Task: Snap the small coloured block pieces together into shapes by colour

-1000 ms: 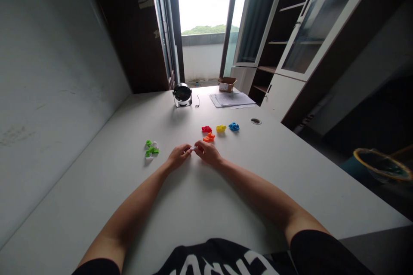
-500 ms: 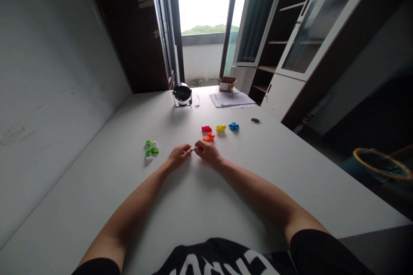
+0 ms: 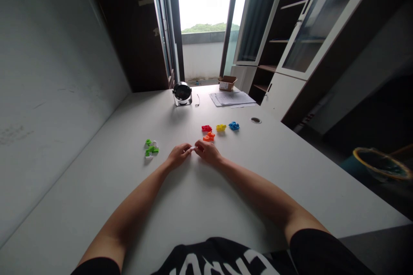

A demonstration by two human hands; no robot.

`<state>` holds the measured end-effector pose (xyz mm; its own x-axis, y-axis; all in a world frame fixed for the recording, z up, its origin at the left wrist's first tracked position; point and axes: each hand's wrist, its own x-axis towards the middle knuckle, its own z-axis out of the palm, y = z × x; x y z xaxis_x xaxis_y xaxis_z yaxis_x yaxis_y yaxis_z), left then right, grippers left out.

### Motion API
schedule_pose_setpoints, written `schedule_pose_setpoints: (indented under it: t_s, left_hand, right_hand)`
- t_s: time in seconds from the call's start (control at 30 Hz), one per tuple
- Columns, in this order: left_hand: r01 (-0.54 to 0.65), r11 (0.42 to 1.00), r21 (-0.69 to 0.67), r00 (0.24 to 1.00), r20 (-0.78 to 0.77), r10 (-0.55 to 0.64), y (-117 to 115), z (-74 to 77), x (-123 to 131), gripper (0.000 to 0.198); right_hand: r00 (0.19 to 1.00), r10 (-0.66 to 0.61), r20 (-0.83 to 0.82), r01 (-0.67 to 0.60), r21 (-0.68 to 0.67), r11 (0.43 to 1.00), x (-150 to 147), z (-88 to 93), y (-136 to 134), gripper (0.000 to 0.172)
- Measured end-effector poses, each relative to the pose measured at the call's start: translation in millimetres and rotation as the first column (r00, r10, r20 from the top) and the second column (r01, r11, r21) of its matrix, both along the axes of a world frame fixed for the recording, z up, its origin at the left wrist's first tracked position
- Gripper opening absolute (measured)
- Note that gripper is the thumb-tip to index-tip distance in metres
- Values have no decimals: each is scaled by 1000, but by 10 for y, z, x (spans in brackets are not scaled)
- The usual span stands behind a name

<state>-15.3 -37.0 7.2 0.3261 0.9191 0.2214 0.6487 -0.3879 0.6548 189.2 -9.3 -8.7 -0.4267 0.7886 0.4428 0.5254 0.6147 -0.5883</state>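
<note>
Piece of something white (image 3: 192, 148), too small to make out in detail, lies in the middle of the scene, in the narrow gap between the two hands. The left hand (image 3: 179, 155) pinches its left end between thumb and fingertips, and the right hand (image 3: 208, 152) pinches its right end the same way. Neither hand is spread; the fingers of both are bent in toward the piece. Whether the hands rest on the tabletop (image 3: 200, 206) cannot be told.

Just beyond the right hand sits an orange cluster (image 3: 209, 136); the view does not settle whether they touch. Farther off, a red cluster (image 3: 206, 128), a yellow cluster (image 3: 221, 127) and a blue cluster (image 3: 234, 126) stand apart in a row running left to right. To the left of the left hand, green pieces (image 3: 151, 151) and white pieces (image 3: 155, 144) lie in a loose group.

At the far edge a cardboard box (image 3: 227, 83) has its flaps up, its inside hidden. A bin (image 3: 358, 167) with a yellow rim stands off to the right, blurred, its contents unclear.

The left arm (image 3: 135, 206) reaches in from the near left and the right arm (image 3: 258, 184) from the near right, slanting inward until the hands nearly meet.
</note>
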Motion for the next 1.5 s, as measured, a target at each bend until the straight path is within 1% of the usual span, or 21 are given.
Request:
schedule_pose_setpoints:
  t_s: [0.37, 0.8, 0.97, 1.23, 1.5]
  left_hand:
    - [-24, 999, -27, 1000, -9, 23, 4, -14, -2, 28]
    - [-22, 1000, -18, 1000, -14, 21, 14, -29, -13, 27]
    - [-12, 1000, -17, 1000, 5, 12, 16, -31, -12, 26]
    - [-40, 999, -19, 999, 36, 41, 2, -43, -4, 25]
    - [-32, 999, -11, 999, 43, 32, 12, -66, -14, 24]
  right_hand:
    - [999, 2, 49, -2, -6, 1000, -9, 26, -2, 15]
    - [998, 20, 65, -18, -19, 1000, -14, 42, -9, 17]
    - [998, 8, 63, -8, 0, 1000, -18, 35, -7, 17]
    - [999, -9, 49, 8, 16, 1000, 0, 19, 1, 14]
    - [999, -32, 42, 31, 22, 999, -6, 32, -9, 21]
